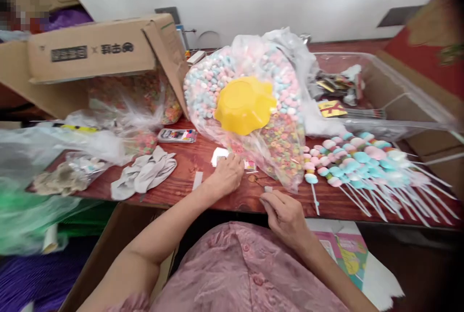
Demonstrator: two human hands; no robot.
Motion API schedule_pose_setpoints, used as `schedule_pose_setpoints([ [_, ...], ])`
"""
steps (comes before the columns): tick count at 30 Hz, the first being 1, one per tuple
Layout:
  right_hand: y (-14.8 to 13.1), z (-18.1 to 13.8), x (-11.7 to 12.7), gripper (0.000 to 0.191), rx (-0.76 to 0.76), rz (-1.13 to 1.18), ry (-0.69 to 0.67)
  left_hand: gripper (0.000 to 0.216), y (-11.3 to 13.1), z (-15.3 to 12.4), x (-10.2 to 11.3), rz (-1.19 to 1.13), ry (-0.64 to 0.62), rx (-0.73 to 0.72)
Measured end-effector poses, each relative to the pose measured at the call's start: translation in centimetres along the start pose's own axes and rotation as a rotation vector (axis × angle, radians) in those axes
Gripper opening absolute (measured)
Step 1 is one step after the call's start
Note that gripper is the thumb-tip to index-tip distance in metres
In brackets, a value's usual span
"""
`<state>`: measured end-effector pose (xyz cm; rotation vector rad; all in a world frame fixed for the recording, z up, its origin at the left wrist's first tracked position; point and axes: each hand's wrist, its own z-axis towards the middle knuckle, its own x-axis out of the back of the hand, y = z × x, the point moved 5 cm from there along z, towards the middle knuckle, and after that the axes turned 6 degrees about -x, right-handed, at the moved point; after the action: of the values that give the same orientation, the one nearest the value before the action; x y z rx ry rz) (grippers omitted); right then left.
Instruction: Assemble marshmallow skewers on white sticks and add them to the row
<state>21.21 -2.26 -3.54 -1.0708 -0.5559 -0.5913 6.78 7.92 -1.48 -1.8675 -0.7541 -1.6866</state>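
Note:
My left hand (pixel 228 174) is over the table, its fingers curled down beside a small white piece (pixel 219 155) and a small pink-and-yellow packet (pixel 249 164). What its fingertips pinch is hidden. My right hand (pixel 286 213) is closed at the table's front edge, thumb against the fingers. A small whitish translucent scrap (pixel 268 189) shows at its fingertips; I cannot tell whether it is gripped. Beyond my hands, a yellow wavy-edged bowl (pixel 244 104) rests upside down on a big clear bag of pastel candies (pixel 210 78) and colourful ring-shaped pieces (pixel 284 145).
On the right lies a pile of pink-and-blue candy sticks (pixel 362 160), before a clear plastic bin (pixel 409 126) holding packets. A cardboard box (pixel 97 51) with bagged rings stands at left. Grey cloth (pixel 145 172) and a flat package (pixel 177 135) lie left of my hands.

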Motion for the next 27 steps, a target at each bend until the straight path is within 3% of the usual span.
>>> schedule_pose_setpoints([
  [3, 3.1, -2.3, 4.0, 0.017, -0.1, -0.229, 0.18, 0.027, 0.2, 3.6, -1.4, 0.049, -0.022, -0.034],
  [6, 6.4, -4.2, 6.9, 0.018, -0.28, -0.413, 0.272, 0.027, -0.7, 3.7, -2.5, 0.055, 0.019, -0.075],
  [11, 9.1, -3.5, 7.2, 0.025, -0.557, -0.678, 0.174, 0.028, -2.0, 2.2, -2.8, 0.033, 0.147, -0.113],
  [14, 9.9, -2.5, 7.1, 0.019, -0.71, -0.715, 0.102, 0.028, -2.1, 2.1, -2.6, 0.028, 0.204, -0.091],
  [17, 10.8, -2.6, 7.8, 0.021, -0.826, -0.714, 0.135, 0.026, -2.1, 2.5, -2.6, 0.035, 0.232, -0.039],
  [22, 11.1, -4.4, 9.4, 0.022, -0.771, -0.6, 0.306, 0.025, -2.7, 2.9, -2.5, 0.007, 0.293, 0.018],
  [27, 8.8, -4.9, 14.2, 0.02, -0.495, -0.594, 0.44, 0.028, -3.3, 2.4, -2.2, -0.103, 0.292, -0.037],
])
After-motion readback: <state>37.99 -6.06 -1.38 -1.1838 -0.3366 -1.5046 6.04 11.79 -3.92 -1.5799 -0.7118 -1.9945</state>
